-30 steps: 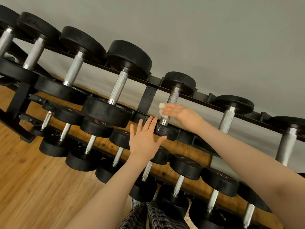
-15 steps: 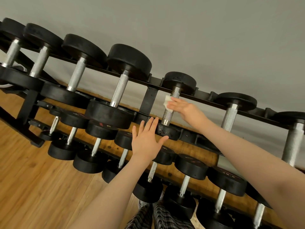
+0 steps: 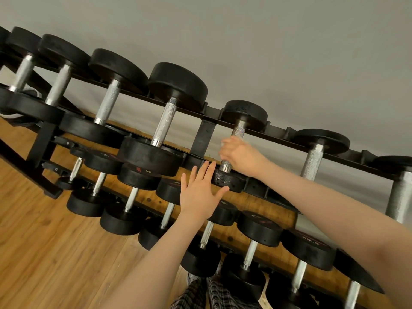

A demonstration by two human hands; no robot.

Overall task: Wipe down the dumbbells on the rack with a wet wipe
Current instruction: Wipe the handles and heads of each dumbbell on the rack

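Dumbbell (image 3: 236, 143) on the rack's (image 3: 205, 137) top tier is getting its handle wiped: right hand (image 3: 240, 156), curled around the bar, is sliding back down from its earlier higher spot, wipe now hidden; left hand (image 3: 199, 194), fingers spread flat, is still bracing at seven o'clock

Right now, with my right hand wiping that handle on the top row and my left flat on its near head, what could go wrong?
1. The near head shows wet droplets; your flat left hand could slip off it.
2. Your right hand grips the handle between both heads, so fingers might get pinched if the dumbbell shifts on the rack.
3. The wipe is hidden in the blurred hand; I cannot confirm it still covers the handle.
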